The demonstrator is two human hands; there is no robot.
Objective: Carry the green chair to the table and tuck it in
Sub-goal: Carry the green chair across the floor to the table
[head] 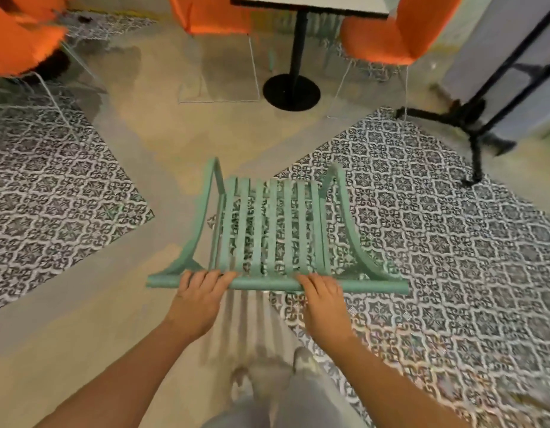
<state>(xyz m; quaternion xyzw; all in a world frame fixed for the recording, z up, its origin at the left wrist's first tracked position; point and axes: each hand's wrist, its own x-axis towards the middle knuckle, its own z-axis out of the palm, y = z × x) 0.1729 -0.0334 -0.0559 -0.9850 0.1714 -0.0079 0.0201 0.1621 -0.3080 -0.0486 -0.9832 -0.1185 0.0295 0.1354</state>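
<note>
The green chair (267, 230), made of slats with curved armrests, is seen from above in the middle of the view. My left hand (202, 291) and my right hand (321, 291) both grip its top back rail, a little apart. The chair faces away from me toward a white-topped table (310, 4) with a black pedestal and round base (291, 92) at the top centre. The chair's legs are hidden beneath the seat. The picture is blurred by motion.
Orange chairs stand at the table's left (205, 13) and right (391, 35), and another orange chair (17, 41) is at the far left. A black metal stand (471, 125) is at the right. Patterned tile patches flank a plain floor strip (162, 134). My feet show below.
</note>
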